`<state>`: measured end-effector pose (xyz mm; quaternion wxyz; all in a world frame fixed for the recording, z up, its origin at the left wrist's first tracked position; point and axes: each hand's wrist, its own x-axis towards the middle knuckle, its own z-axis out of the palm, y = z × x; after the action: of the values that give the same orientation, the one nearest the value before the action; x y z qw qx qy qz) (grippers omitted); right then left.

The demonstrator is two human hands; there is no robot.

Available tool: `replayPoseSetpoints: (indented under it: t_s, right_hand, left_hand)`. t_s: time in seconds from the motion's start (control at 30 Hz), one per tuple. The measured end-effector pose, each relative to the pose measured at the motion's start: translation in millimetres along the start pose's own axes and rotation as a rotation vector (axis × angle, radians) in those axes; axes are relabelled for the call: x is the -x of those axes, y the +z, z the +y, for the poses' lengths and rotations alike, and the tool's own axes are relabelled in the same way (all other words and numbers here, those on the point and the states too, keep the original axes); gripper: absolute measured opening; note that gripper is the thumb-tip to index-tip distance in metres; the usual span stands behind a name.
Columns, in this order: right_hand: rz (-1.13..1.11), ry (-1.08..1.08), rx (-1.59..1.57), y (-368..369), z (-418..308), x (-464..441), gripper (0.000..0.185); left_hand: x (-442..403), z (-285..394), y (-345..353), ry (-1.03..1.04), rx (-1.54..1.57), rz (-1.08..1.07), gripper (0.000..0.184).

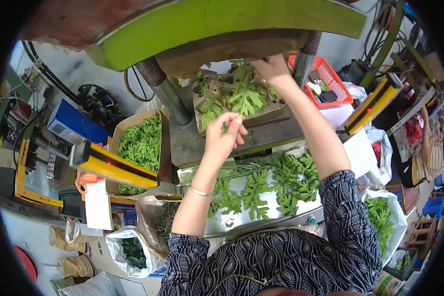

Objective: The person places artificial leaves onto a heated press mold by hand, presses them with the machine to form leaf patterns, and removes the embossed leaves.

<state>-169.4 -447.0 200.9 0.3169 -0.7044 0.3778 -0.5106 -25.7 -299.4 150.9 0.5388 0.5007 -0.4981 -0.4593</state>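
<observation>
A green lobed leaf (246,98) lies over the block on the press bed (182,148), with its lower end at my left hand (225,132). The fingers of that hand are pinched together on the leaf's stem. My right hand (272,70) reaches under the press head (232,49) at the block's far right; its fingertips are hidden there. A second leaf (211,109) rests on the block's left part. Nearer me, several lobed leaves (255,195) lie on a white tray (271,211).
Steel columns (170,96) flank the block. Yellow bars (116,166) jut out at both sides. A cardboard box (165,148) of leaves stands left, a red basket (343,84) back right. White bags (399,217) of leaves sit at either side near me.
</observation>
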Motion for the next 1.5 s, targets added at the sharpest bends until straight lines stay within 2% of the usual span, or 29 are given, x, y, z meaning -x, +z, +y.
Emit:
replayPoseSetpoints:
  t_s: [0.03, 0.1, 0.17, 0.27, 0.33, 0.37, 0.43, 0.5, 0.6, 0.8, 0.93, 1.3, 1.43, 1.5]
  right_hand:
    - [0.008, -0.006, -0.002, -6, -8, 18, 0.021]
    - [-0.001, -0.243, 0.030, -18, -23, 77, 0.012]
    - [0.037, -0.311, 0.084, -31, -25, 157, 0.004]
    - [0.019, -0.459, 0.231, -47, 2, 266, 0.005]
    - [0.015, -0.388, 0.291, -61, 19, 308, 0.006]
    - [0.001, -0.344, 0.353, -68, 26, 333, 0.006]
    - [-0.037, -0.260, 0.475, -76, 36, 379, 0.007]
    - [-0.023, -0.230, 0.510, -78, 51, 402, 0.008]
    - [0.038, -0.277, 0.604, -81, 73, 409, 0.009]
    - [0.008, -0.214, 0.640, -77, 70, 403, 0.011]
    - [-0.020, -0.175, 0.654, -77, 70, 403, 0.012]
    - [-0.073, -0.144, 0.655, -77, 69, 401, 0.011]
    - [-0.031, -0.172, 0.664, -76, 60, 394, 0.010]
    - [-0.022, -0.209, 0.679, -79, 41, 381, 0.009]
  left_hand:
    - [18, 1, -2, 0.012, -0.050, -0.029, 0.014]
    - [65, 4, -8, -0.006, -0.138, -0.131, 0.017]
    - [121, 0, -16, -0.118, -0.174, -0.206, 0.022]
    - [197, -36, -30, -0.215, -0.242, -0.159, 0.023]
    - [239, -58, -39, -0.416, -0.114, -0.025, 0.014]
    - [257, -69, -41, -0.459, -0.116, -0.046, 0.014]
    - [286, -88, -44, -0.507, -0.384, 0.083, 0.013]
    - [299, -108, -46, -0.572, -0.422, 0.073, 0.014]
    - [306, -127, -48, -0.651, -0.523, 0.122, 0.017]
    - [300, -127, -46, -0.701, -0.515, 0.128, 0.018]
    - [302, -132, -50, -0.535, -0.710, 0.051, 0.019]
    - [302, -128, -47, -0.472, -0.737, 0.044, 0.017]
    - [299, -119, -46, -0.441, -0.885, -0.048, 0.016]
    - [286, -104, -43, -0.157, -1.085, -0.173, 0.015]
